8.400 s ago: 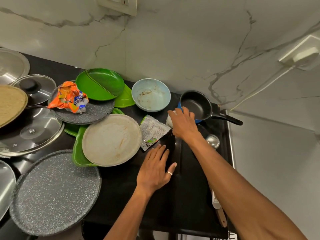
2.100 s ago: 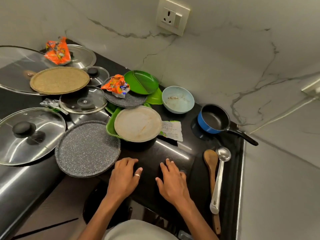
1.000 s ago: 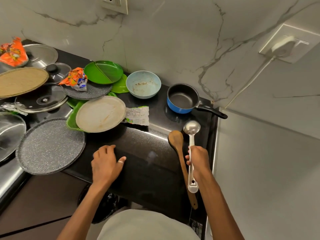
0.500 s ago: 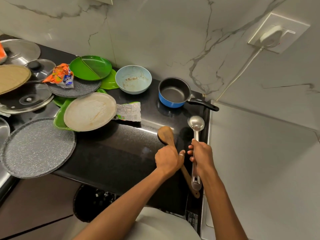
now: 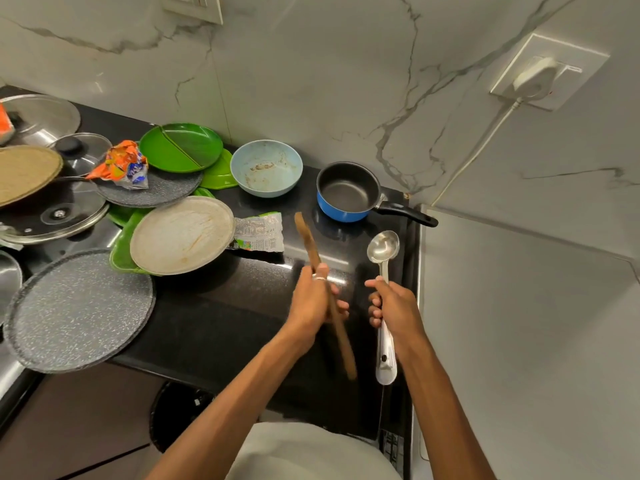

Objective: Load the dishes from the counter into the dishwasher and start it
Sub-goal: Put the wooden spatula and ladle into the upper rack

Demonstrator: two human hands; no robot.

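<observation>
Both hands are closed above the worktop (image 5: 225,317), the left hand (image 5: 311,303) round a wooden spoon (image 5: 308,242), the right hand (image 5: 394,304) round a ladle (image 5: 382,245), and the pan (image 5: 346,192) could be struck by a swing.

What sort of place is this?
Most likely a home kitchen: a black counter against a marbled wall, crowded with used plates, a soiled bowl and a blue saucepan. The left hand holds a wooden spoon, the right hand a steel ladle.
</observation>
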